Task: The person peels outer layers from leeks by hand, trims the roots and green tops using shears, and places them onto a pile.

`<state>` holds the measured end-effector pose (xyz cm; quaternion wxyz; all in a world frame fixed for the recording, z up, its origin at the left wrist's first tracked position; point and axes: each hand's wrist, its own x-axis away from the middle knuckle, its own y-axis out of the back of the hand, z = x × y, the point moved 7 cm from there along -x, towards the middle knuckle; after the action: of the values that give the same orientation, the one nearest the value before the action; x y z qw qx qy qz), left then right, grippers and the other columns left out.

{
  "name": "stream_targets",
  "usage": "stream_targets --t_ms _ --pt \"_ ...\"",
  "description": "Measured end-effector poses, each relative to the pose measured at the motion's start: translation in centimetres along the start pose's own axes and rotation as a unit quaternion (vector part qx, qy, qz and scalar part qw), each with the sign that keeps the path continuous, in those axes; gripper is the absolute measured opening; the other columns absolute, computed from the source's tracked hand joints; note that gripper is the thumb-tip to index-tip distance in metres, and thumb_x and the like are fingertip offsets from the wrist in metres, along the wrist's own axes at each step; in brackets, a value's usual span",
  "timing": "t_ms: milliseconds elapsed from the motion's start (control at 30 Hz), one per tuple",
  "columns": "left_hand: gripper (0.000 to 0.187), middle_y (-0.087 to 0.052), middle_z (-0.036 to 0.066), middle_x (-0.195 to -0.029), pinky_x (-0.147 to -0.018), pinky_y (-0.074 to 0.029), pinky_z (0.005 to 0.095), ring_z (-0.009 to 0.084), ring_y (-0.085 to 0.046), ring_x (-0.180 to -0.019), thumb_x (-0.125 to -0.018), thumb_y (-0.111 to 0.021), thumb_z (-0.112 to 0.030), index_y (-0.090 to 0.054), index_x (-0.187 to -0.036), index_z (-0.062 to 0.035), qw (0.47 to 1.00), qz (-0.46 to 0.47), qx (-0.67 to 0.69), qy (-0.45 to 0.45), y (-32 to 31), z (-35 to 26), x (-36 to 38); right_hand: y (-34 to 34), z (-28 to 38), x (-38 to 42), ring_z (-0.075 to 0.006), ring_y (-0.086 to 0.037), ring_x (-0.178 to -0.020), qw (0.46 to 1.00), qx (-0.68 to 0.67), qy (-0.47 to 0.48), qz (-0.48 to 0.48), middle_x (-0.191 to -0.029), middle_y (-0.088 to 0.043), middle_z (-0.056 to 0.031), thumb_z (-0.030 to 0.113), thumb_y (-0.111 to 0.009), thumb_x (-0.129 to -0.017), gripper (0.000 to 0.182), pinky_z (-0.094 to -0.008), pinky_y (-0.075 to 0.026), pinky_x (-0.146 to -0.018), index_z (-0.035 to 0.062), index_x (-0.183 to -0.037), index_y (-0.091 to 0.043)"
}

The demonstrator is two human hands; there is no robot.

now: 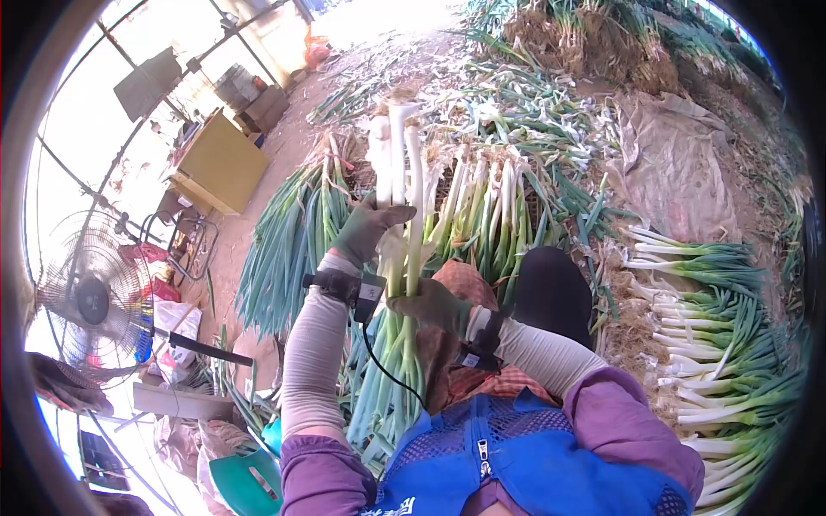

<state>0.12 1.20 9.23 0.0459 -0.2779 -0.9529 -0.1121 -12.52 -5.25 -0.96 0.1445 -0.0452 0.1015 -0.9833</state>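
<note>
My left hand (372,229), in a dark glove, is closed around a few long green onions (397,159). Their thick white shafts stand up with the roots at the top, and the green leaves hang down in front of me. Lower on the same onions, my gloved right hand (432,308) is closed around the pale green part of a stalk. Some loose whitish skin (392,258) hangs between the two hands. Behind them lies a row of more green onions (490,202), white ends away from me. Another pile of green onions (297,224) lies to the left.
Peeled green onions (710,344) lie stacked along the right side. Leaf scraps (533,112) cover the ground ahead. Unpeeled bundles (594,39) are heaped at the back, near a cloth sack (675,163). On the left stand a fan (93,297) and a yellow cabinet (222,163).
</note>
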Motion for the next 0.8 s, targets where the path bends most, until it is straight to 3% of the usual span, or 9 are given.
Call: stream_targets --t_ms 67,133,267,367,500,533,700,733,800 --pt "0.028 -0.071 0.005 -0.096 -0.080 -0.052 0.0286 0.0130 -0.066 -0.088 -0.087 -0.074 -0.020 -0.071 -0.106 0.0004 0.998 -0.032 0.022 -0.041 0.3 -0.1 -0.1 2.4 -1.5 0.4 -0.0117 -0.062 -0.082 0.997 0.010 -0.031 -0.076 -0.093 -0.069 -0.0034 0.023 -0.076 -0.082 0.033 -0.0311 -0.053 -0.075 0.0030 -0.107 -0.069" --pt "0.029 -0.071 0.004 -0.096 -0.080 -0.051 0.0293 0.0127 -0.065 -0.086 -0.087 -0.073 -0.022 -0.071 -0.108 -0.0006 0.997 -0.066 0.026 -0.019 1.4 0.3 0.2 6.3 -3.2 -0.3 -0.0106 -0.062 -0.080 0.992 0.001 0.043 -0.120 -0.091 -0.068 -0.0025 0.023 -0.075 -0.083 0.030 -0.0293 -0.053 -0.071 0.0023 -0.104 -0.069" --pt "0.036 -0.070 0.004 -0.097 -0.078 -0.051 0.0284 0.0125 -0.064 -0.084 -0.088 -0.073 -0.028 -0.069 -0.112 -0.0014 0.996 -0.092 0.013 0.019 2.9 0.0 1.1 11.8 0.9 0.9 -0.0090 -0.060 -0.077 0.965 -0.025 0.062 -0.255 -0.087 -0.066 -0.0008 0.022 -0.073 -0.086 0.027 -0.0265 -0.052 -0.066 0.0001 -0.102 -0.067" --pt "0.041 -0.069 0.003 -0.098 -0.078 -0.050 0.0275 0.0122 -0.063 -0.085 -0.089 -0.073 -0.032 -0.068 -0.115 -0.0014 0.995 -0.094 -0.017 0.002 2.5 -0.9 0.7 11.6 3.6 1.1 -0.0083 -0.059 -0.077 0.956 -0.047 0.156 -0.244 -0.085 -0.066 0.0003 0.020 -0.072 -0.088 0.026 -0.0272 -0.052 -0.067 0.0004 -0.104 -0.066" --pt "0.040 -0.069 0.003 -0.099 -0.081 -0.049 0.0271 0.0110 -0.062 -0.088 -0.090 -0.073 -0.031 -0.068 -0.116 -0.0009 0.994 -0.088 -0.060 -0.001 1.3 -0.1 -0.4 9.0 5.2 1.8 -0.0253 -0.069 -0.079 0.965 0.178 0.090 -0.170 -0.087 -0.070 -0.0139 0.029 -0.072 -0.086 0.033 -0.0381 -0.054 -0.074 0.0037 -0.106 -0.064" --pt "0.040 -0.070 0.003 -0.101 -0.083 -0.049 0.0272 0.0108 -0.062 -0.091 -0.089 -0.074 -0.030 -0.068 -0.115 -0.0009 0.994 -0.093 -0.057 0.006 0.9 0.0 -0.3 8.8 5.8 2.2 -0.0346 -0.069 -0.084 0.943 0.192 0.160 -0.221 -0.088 -0.070 -0.0208 0.035 -0.071 -0.086 0.039 -0.0426 -0.053 -0.077 0.0021 -0.104 -0.063" --pt "0.039 -0.068 0.002 -0.103 -0.085 -0.049 0.0274 0.0098 -0.061 -0.093 -0.097 -0.063 -0.031 -0.065 -0.118 0.0018 0.995 -0.052 -0.079 0.006 -0.2 -1.3 0.1 6.4 3.9 0.5 -0.0384 -0.070 -0.082 0.973 0.169 0.120 -0.105 -0.083 -0.070 -0.0238 0.042 -0.067 -0.088 0.051 -0.0453 -0.054 -0.075 -0.0041 -0.108 -0.058" --pt "0.038 -0.068 0.003 -0.105 -0.086 -0.049 0.0274 0.0086 -0.061 -0.094 -0.102 -0.055 -0.031 -0.062 -0.120 0.0030 0.982 -0.015 -0.155 -0.106 -0.9 -2.5 0.0 5.2 3.8 0.8 -0.0391 -0.070 -0.080 0.973 0.195 0.106 -0.064 -0.082 -0.069 -0.0243 0.043 -0.065 -0.090 0.054 -0.0461 -0.054 -0.074 -0.0057 -0.110 -0.055" --pt "0.039 -0.065 0.004 -0.112 -0.088 -0.048 0.0270 0.0077 -0.060 -0.095 -0.104 -0.052 -0.028 -0.057 -0.126 0.0037 0.967 -0.012 -0.192 -0.164 -1.5 -2.1 -0.3 2.6 4.6 1.3 -0.0413 -0.070 -0.074 0.947 0.279 0.149 -0.048 -0.079 -0.069 -0.0260 0.045 -0.058 -0.093 0.064 -0.0493 -0.055 -0.070 -0.0122 -0.118 -0.045"
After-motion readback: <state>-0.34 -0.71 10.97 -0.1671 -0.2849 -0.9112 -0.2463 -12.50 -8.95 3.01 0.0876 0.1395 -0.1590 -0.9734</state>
